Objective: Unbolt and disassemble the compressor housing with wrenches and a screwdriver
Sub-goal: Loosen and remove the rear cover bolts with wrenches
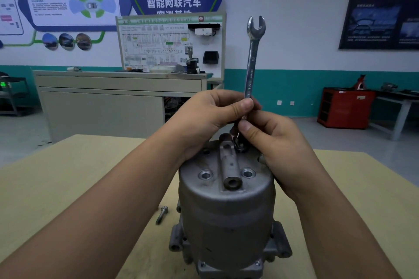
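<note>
One loose steel bolt (pixel 161 215) lies on the tan table (pixel 68 176), left of the upright grey metal compressor housing (pixel 226 210), its base cut off. Left hand (pixel 204 118) and right hand (pixel 276 142) both pinch the silver wrench (pixel 252 61): lower end hidden, shaft vertical, open end up.

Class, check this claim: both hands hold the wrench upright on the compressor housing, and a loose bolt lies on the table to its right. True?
No: the head view shows the loose bolt lying on the table left of the housing, not right. The rest holds.
</note>
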